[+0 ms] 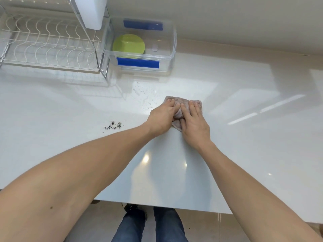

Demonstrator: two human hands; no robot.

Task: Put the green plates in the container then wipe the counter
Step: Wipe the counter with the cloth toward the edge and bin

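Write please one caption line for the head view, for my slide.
Both hands, left and right, press a cloth on the white counter; green plates sit in the container.

White counter (227,105) in front of me is carrying: wire dish rack (49,46), clear container (139,48), pinkish cloth (183,103), dark crumbs (113,125), water droplets (143,96).

green plates (129,46) in container (172,49), cloth (183,109) perhaps damp
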